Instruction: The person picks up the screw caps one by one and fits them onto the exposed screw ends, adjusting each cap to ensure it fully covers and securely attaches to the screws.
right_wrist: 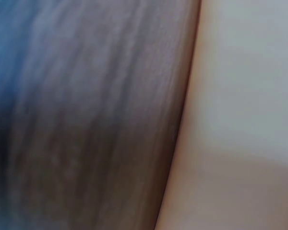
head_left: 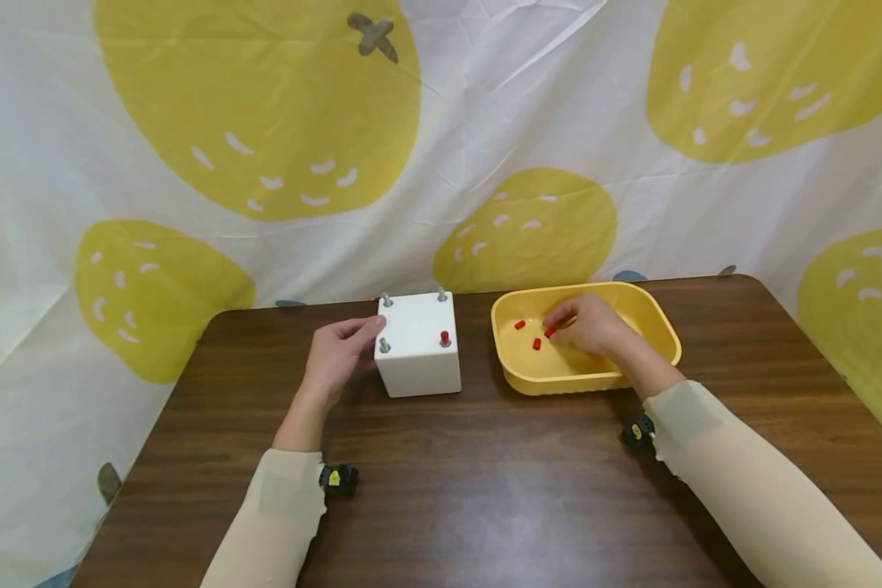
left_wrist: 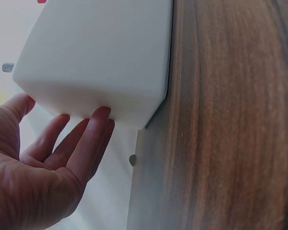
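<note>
A white block stands on the table with a metal threaded stud near each top corner. The near right stud wears a small red cap. My left hand rests against the block's left side, its thumb at the top edge. In the left wrist view its fingers are extended, with their tips touching the side face. Inside a yellow tray, my right hand pinches a red cap at its fingertips. Two more red pieces lie on the tray floor to the left.
Both the block and the tray are on a dark wood table, near its far edge. Behind hangs a white cloth with yellow fruit prints. The right wrist view shows mostly blurred wood and the tray's pale yellow wall.
</note>
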Demonstrator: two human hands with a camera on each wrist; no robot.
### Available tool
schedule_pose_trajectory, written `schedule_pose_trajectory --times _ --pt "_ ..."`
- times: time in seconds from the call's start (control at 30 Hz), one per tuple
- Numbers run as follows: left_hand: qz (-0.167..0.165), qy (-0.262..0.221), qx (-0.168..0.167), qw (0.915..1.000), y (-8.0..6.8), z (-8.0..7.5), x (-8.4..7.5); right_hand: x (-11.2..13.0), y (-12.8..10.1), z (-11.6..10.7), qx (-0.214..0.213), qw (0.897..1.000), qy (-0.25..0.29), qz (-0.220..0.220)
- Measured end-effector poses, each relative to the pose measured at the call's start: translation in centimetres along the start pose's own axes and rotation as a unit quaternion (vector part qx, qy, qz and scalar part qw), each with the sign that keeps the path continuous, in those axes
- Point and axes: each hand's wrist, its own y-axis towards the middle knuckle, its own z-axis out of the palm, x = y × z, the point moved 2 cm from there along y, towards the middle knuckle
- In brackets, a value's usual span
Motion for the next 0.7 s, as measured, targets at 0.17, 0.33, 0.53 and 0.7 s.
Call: schedule_pose_trajectory --times 0.17,0.33,0.53,0.7 --pt "0.001 0.005 0.0 1.0 0.07 -0.05 0.08 0.0 0.03 0.0 -0.007 1.0 -0.009 -0.007" --pt "0.005 0.006 -0.003 1.0 0.19 -0.06 0.15 -0.19 0.15 0.06 -0.005 1.0 -0.015 -0.007" --pt "0.006 0.0 -0.002 1.0 0.23 -0.13 0.21 -0.23 0.09 0.04 0.001 1.0 -0.025 -0.002" --pt "0.008 0.003 -0.002 1.0 0.14 -0.19 0.19 -0.18 -0.01 0.1 0.003 1.0 -0.026 0.003"
